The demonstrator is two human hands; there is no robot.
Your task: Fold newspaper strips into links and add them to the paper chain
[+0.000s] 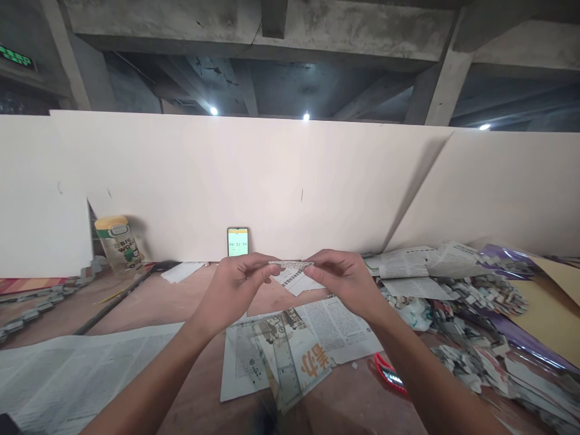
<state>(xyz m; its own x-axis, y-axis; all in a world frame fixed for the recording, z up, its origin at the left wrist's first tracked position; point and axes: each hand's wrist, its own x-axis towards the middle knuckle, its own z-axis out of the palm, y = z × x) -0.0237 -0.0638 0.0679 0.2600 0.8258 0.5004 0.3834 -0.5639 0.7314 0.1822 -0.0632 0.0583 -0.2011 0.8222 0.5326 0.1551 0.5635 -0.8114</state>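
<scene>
A narrow folded strip of printed paper [292,264] is stretched level between my hands, above the far part of the table. My left hand [235,287] pinches its left end between thumb and fingers. The right end is pinched the same way by my right hand [347,281]. Below the hands lies a cut piece of newspaper [348,329], with a clear ruler [287,368] on top of the sheets. A red-edged utility knife [388,371] lies beside my right forearm, partly covered by it.
A phone [238,241] showing a timer leans against the white board [290,187]. At left stand a yellow-lidded bottle [120,244] and a chain of folded paper [36,311]. A newspaper sheet [90,374] covers the front left. Paper scraps and folded pieces [484,296] heap up at right.
</scene>
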